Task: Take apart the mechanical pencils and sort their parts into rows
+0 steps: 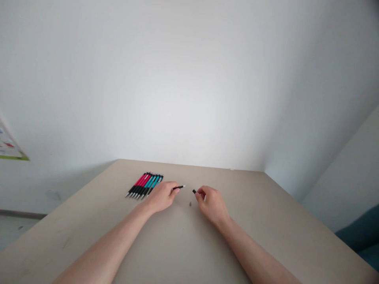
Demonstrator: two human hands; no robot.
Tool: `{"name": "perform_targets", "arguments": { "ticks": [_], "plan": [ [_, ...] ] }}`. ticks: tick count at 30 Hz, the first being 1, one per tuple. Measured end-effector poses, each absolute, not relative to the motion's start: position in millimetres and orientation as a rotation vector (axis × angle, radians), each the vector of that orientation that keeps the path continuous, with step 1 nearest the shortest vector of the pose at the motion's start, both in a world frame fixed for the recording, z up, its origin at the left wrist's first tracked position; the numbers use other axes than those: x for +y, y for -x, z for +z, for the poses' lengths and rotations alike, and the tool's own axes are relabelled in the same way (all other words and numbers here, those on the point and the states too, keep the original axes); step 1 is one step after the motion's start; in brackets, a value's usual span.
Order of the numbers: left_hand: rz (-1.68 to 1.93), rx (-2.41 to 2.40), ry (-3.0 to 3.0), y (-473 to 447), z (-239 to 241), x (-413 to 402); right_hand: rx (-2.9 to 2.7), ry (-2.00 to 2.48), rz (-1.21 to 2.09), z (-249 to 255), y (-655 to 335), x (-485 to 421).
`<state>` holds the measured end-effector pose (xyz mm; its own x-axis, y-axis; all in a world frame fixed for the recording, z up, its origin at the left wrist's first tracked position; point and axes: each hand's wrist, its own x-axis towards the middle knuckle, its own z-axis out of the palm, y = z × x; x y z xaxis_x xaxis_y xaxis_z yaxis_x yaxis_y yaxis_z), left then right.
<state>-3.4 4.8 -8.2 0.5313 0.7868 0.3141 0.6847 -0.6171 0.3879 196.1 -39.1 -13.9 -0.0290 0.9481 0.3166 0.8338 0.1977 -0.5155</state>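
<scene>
My left hand [162, 195] is closed round a pen [179, 187]; its black grip and silver tip stick out to the right. My right hand [211, 204] is pinched on a small black piece [194, 191], a short gap from the pen's tip. A tiny dark bit [190, 204] lies on the beige table [266, 221] between the two hands. Left of my left hand lies a row of several pens [144, 185], red and teal with black grips, side by side, tips toward the near left.
The table stands against a white wall [189, 79] in a corner. A poster edge [8, 148] shows on the wall at far left. Something dark blue [361, 234] sits beyond the table's right edge.
</scene>
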Motion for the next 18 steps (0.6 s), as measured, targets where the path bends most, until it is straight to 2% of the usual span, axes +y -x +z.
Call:
{"name": "perform_targets", "arguments": {
  "ticks": [7,18],
  "plan": [
    [0.671,1.183,-2.583,3.2,-7.3,2.8,-1.922,1.894,0.284,-22.2,-200.2,-32.8],
    [0.616,1.171,-2.610,3.9,-10.1,2.2,-1.996,1.673,0.291,-20.7,-196.6,-36.4]
  ]
}}
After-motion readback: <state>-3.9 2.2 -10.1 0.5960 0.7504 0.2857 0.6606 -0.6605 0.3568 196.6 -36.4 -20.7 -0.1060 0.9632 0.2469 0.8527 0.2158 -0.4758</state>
